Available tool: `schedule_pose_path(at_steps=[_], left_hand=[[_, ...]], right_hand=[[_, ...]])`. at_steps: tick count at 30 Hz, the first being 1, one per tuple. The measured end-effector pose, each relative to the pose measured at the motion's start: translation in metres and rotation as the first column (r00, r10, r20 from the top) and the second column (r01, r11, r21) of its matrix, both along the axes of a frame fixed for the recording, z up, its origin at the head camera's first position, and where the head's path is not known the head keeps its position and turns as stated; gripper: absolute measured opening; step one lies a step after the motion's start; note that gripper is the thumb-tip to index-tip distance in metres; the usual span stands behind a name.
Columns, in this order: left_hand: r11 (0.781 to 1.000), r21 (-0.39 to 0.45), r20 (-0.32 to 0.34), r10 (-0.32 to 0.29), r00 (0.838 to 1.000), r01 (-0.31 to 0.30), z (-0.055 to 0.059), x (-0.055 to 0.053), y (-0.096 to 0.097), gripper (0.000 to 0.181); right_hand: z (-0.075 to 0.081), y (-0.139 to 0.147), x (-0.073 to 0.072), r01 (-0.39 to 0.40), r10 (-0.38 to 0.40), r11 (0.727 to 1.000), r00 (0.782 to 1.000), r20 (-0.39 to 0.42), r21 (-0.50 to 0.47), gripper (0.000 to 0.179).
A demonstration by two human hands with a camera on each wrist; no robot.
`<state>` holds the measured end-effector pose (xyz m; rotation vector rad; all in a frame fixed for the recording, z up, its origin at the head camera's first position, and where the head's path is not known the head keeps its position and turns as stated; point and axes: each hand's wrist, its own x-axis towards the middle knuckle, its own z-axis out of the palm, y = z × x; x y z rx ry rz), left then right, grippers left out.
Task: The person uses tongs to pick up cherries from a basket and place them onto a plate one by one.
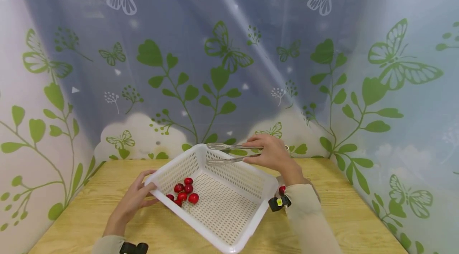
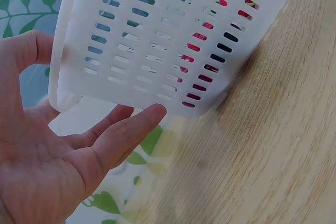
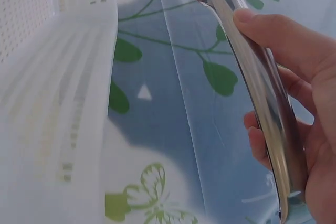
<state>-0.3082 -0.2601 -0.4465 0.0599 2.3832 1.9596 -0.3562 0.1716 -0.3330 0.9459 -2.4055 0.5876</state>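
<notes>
A white perforated plastic basket [image 1: 222, 198] sits at an angle on the table, with several red cherries [image 1: 193, 198] gathered in its left corner. My left hand [image 1: 134, 196] holds the basket by that corner, fingers around the rim. In the left wrist view, the fingers [image 2: 126, 129] show against the outer wall, and red shows through the slots. Above the basket's far right side, my right hand [image 1: 269, 152] grips metal tongs [image 1: 229, 161]. The tongs' arms are spread, tips pointing left, with nothing between them.
Beyond my right wrist, a cherry [image 1: 281, 190] shows beside the basket; my forearm hides most of what it lies in or on. The wooden table [image 1: 82, 202] ends at a curtain [image 1: 229, 67] printed with leaves and butterflies.
</notes>
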Motion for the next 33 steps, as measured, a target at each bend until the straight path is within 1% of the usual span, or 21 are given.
schedule_pose_path(at_steps=[6,8,11,15,18,25,29,33], left_hand=[[1.000,-0.009,0.000,-0.001,1.000,0.001,0.000,0.000,0.000,0.056],[1.000,-0.008,0.001,-0.003,1.000,0.003,0.000,0.000,0.000,0.056],[1.000,-0.003,0.005,0.002,1.000,-0.002,0.000,0.000,-0.001,0.056],[1.000,-0.009,0.006,0.005,1.000,-0.005,-0.001,0.001,-0.001,0.055],[1.000,-0.010,0.012,0.009,1.000,-0.009,-0.002,0.001,-0.001,0.055],[1.000,-0.016,-0.008,-0.006,1.000,0.006,-0.003,-0.002,-0.002,0.057],[1.000,-0.020,-0.005,0.000,1.000,0.000,-0.004,-0.003,-0.002,0.057],[1.000,-0.018,0.004,0.009,1.000,-0.009,-0.003,-0.002,-0.001,0.057]], right_hand=[[0.005,-0.025,-0.012,-0.049,0.049,0.999,0.998,-0.045,0.021,0.039],[0.004,-0.034,-0.016,-0.051,0.052,0.998,0.998,-0.036,0.034,0.039],[0.001,-0.045,-0.021,-0.035,0.035,0.998,0.999,0.000,0.054,0.039],[-0.007,-0.059,-0.028,-0.011,0.007,0.997,0.998,0.059,0.072,0.039],[-0.014,-0.068,-0.033,-0.005,-0.003,0.995,0.996,0.085,0.095,0.039],[-0.029,-0.086,-0.044,0.008,-0.020,0.992,0.995,0.095,0.123,0.037],[-0.038,-0.095,-0.050,0.016,-0.034,0.993,0.988,0.149,0.119,0.037],[-0.048,-0.101,-0.056,0.030,-0.054,0.992,0.979,0.198,0.122,0.036]])
